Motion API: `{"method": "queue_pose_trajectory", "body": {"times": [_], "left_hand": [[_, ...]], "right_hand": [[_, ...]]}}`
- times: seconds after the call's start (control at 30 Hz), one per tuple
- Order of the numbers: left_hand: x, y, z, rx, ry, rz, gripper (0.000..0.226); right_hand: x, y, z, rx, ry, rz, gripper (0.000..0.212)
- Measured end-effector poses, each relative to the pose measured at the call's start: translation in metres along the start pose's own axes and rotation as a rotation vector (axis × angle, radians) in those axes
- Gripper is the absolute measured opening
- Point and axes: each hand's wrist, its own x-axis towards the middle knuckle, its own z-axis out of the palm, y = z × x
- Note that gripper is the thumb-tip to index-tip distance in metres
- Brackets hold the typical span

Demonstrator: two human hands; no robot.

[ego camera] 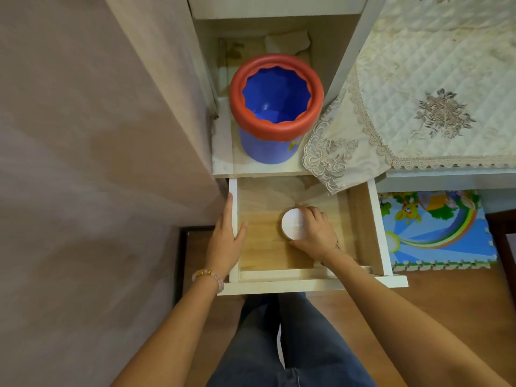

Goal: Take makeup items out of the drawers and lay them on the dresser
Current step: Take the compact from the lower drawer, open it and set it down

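A white drawer (pixel 379 236) with a wooden bottom is pulled out below the dresser. Inside it sits a small round jar with a white lid (pixel 292 223). My right hand (pixel 315 234) is in the drawer, its fingers wrapped around the jar's right side. My left hand (pixel 226 238) rests flat over the drawer's left wall, thumb inside, holding nothing. The dresser top (pixel 452 174) at the right is covered by a quilted cream lace cloth (pixel 418 88).
A blue container with a red rim (pixel 275 107) stands on the shelf above the drawer, crumpled paper behind it. A pinkish wall panel fills the left. A colourful foam play mat (pixel 435 230) lies on the floor at right. My legs are below the drawer front.
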Motion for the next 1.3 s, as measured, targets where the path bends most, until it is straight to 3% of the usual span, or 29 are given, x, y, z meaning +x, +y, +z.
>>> {"method": "queue_pose_trajectory", "body": {"times": [0.33,0.6,0.73,0.87,1.1,1.3], "left_hand": [[-0.001,0.009,-0.003,0.044,-0.008,-0.011,0.071],[-0.002,0.025,-0.030,0.032,-0.160,0.011,0.075],[-0.017,0.073,-0.042,-0.075,-0.048,0.177,0.063],[-0.035,0.126,-0.047,-0.250,-0.128,0.363,0.051],[-0.034,0.176,-0.039,-0.576,-0.241,0.082,0.039],[-0.028,0.180,-0.039,-0.672,-0.221,0.024,0.027]], "right_hand": [[-0.027,-0.014,-0.038,0.245,0.111,-0.005,0.077],[-0.069,-0.033,-0.090,0.326,0.169,-0.089,0.081],[-0.084,-0.045,-0.120,0.319,0.218,-0.181,0.081],[-0.096,-0.059,-0.145,0.325,0.233,-0.257,0.086],[-0.104,-0.071,-0.166,0.374,0.242,-0.362,0.085],[-0.099,-0.069,-0.167,0.494,0.247,-0.364,0.084]]}}
